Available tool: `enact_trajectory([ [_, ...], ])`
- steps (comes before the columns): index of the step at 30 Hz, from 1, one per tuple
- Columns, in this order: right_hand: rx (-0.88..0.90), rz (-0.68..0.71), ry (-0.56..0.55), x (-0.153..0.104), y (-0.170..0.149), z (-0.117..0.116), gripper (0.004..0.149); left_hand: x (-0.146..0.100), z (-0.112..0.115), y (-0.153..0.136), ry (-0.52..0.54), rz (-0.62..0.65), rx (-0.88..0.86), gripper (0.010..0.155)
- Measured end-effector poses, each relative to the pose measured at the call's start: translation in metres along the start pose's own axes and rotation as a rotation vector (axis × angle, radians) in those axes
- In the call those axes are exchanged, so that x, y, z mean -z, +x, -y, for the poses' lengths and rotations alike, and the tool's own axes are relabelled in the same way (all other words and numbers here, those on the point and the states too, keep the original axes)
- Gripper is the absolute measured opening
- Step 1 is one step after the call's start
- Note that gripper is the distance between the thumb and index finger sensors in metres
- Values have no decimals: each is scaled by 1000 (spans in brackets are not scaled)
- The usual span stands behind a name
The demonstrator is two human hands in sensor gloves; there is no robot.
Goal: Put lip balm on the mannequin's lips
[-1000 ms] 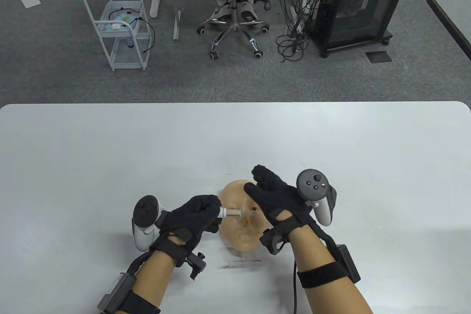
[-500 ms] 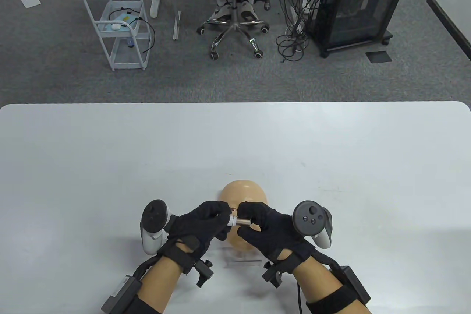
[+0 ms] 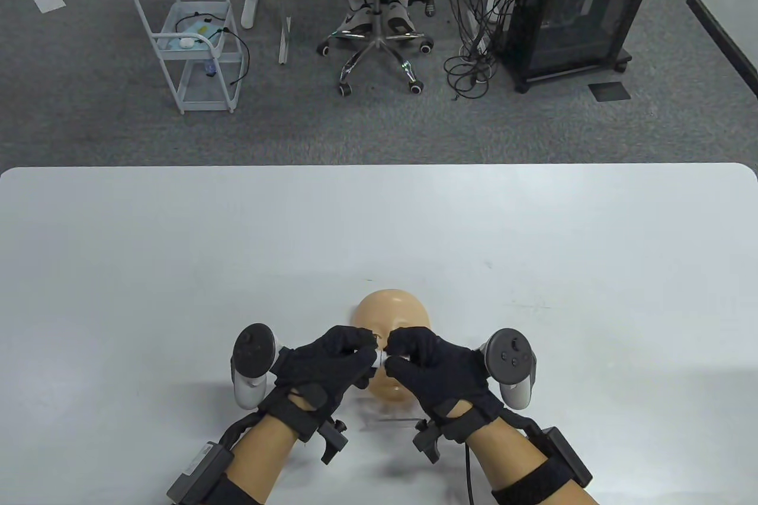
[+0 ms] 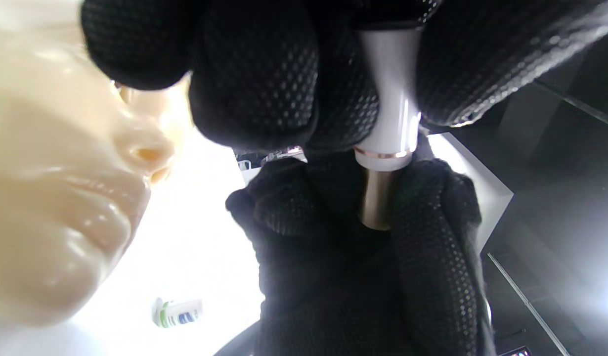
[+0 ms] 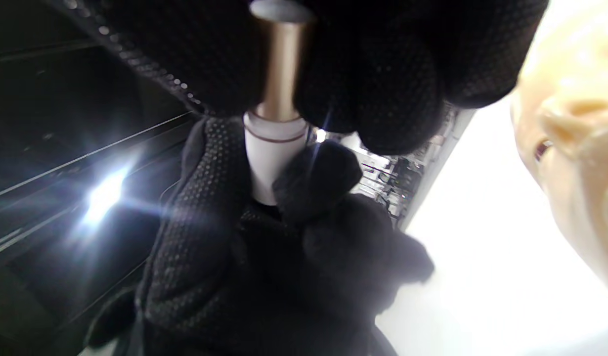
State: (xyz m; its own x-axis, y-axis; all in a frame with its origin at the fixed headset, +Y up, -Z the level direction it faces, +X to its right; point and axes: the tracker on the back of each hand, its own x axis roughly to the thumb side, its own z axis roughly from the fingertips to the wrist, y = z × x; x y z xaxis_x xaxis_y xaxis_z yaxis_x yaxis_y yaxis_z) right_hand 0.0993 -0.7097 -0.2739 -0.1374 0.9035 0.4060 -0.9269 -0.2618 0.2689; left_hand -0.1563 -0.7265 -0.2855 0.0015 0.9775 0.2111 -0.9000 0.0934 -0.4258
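Both hands point(image 3: 379, 360) grip the lip balm point(image 4: 388, 123) over the mannequin head point(image 3: 391, 306)

Both hands wear black mesh gloves, the left hand point(image 3: 323, 363) and right hand point(image 3: 441, 372) alike, dotted with a fine perforated weave. Grey-white trackers point(image 3: 253, 363) sit behind the knuckles. Bare forearms carry black straps, small black boxes and a thin black cable point(image 3: 471, 472).
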Motion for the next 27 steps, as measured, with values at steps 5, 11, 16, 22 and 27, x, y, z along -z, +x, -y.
enact_trajectory([
  [5,-457,423,-6,-10,35,-10,47,-2,2,-3,-15,-80,-145,45],
  [11,-909,716,8,-20,57,-30,46,-8,4,-20,22,-273,-346,45],
  [16,-735,518,-25,-15,53,-1,57,-7,-2,-14,66,-196,-226,45],
  [22,-757,42,-33,-10,28,70,64,-7,-11,-9,129,-120,-53,45],
  [27,-883,-434,96,-5,-12,89,74,-7,-17,-14,140,-123,-92,45],
])
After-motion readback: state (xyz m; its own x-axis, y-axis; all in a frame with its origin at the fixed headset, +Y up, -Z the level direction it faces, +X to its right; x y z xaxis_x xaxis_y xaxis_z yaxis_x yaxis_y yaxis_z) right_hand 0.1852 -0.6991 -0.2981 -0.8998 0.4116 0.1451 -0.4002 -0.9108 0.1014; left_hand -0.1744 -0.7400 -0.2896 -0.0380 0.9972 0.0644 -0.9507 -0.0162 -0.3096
